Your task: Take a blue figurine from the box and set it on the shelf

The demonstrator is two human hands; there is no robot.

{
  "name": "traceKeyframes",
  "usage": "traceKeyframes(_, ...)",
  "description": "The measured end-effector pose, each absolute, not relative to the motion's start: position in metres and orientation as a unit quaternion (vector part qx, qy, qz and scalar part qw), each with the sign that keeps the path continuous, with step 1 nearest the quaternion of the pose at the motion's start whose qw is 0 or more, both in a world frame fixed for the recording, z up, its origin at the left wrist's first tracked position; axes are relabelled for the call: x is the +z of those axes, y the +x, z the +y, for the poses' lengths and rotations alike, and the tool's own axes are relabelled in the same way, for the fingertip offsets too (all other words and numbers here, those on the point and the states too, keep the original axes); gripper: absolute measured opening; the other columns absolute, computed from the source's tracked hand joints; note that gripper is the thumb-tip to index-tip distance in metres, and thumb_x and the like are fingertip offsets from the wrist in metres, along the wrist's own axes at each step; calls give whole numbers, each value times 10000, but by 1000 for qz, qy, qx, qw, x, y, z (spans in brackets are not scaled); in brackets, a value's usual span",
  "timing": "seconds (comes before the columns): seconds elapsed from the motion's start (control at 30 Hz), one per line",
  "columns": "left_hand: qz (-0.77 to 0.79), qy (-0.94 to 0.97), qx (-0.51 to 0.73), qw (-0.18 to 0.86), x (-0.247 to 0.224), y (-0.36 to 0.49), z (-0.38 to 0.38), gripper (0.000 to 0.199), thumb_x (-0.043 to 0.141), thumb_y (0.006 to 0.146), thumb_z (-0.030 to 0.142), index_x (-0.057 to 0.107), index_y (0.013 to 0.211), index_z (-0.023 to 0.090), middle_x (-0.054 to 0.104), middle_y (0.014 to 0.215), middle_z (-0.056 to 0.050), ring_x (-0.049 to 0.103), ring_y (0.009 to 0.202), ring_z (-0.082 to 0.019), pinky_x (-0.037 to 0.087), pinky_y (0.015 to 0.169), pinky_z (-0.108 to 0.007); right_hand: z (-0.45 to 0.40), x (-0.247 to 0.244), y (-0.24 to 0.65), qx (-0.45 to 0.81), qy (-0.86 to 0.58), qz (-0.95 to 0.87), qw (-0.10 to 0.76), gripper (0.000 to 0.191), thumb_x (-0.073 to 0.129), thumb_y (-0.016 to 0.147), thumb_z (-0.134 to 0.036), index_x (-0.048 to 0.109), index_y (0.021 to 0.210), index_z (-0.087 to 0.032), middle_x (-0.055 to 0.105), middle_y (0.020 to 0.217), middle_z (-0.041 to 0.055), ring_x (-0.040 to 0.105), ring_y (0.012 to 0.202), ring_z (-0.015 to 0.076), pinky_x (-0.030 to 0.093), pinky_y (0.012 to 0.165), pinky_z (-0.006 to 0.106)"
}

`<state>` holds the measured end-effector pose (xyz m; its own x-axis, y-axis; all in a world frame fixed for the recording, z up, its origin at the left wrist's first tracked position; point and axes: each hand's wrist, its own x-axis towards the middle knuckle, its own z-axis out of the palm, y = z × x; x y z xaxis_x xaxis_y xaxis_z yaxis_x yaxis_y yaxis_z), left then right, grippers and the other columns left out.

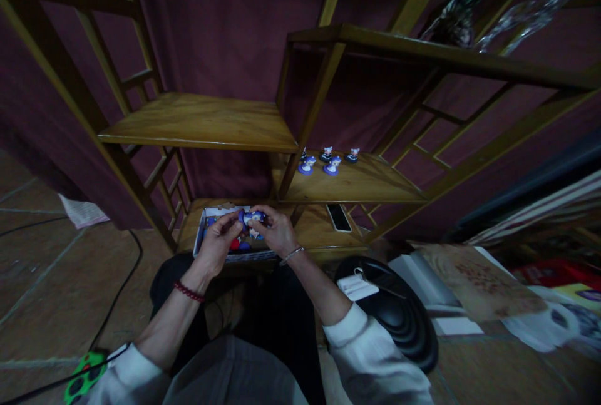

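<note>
Between my two hands, above an open box, is a small purple-and-white figurine (251,218). My left hand (219,239) pinches its round purple base, while the fingers of my right hand (278,230) close on its other end. Below, the shallow box (199,233) with pale walls holds more small colourful pieces, partly hidden by my hands. Several similar figurines stand upright on the wooden shelf to the right: two purple-and-white ones in front, such as this figurine (332,166), and darker-based ones behind, such as this figurine (352,154).
A phone (339,218) lies on the low shelf right of the box. The raised wooden shelf (201,120) overhangs at left. A black round stool (399,323) bears a white item (357,287). Papers (474,280) lie at right; a green game controller (85,377) and cable are at lower left.
</note>
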<state>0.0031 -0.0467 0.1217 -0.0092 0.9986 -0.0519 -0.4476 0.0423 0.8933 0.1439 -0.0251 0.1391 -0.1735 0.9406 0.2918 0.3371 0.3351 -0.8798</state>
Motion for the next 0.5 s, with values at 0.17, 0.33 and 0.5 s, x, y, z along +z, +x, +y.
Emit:
traceKeyframes(0.17,394,373,592,596,117,2,-46,339,710,613,271,651,934,179,643,857,-12,555,721,-103,443,703,-232,-25,131,141,341,-474,-680,443,220,585,704,-307,620,907,-231,642,837,-12,590,750,148,474,663,243)
traceKeyframes(0.33,403,369,598,586,111,1,-46,330,716,599,271,661,912,185,645,884,-17,562,794,-130,440,751,-251,-25,125,139,331,-485,-684,433,212,587,704,-325,625,892,-232,642,809,-15,589,735,150,479,663,251)
traceKeyframes(0.5,413,376,592,581,110,0,-47,333,724,587,266,663,904,187,649,897,-20,562,838,-145,435,790,-267,-23,120,138,352,-486,-668,440,213,598,693,-325,632,881,-230,646,784,-14,584,695,145,485,655,255)
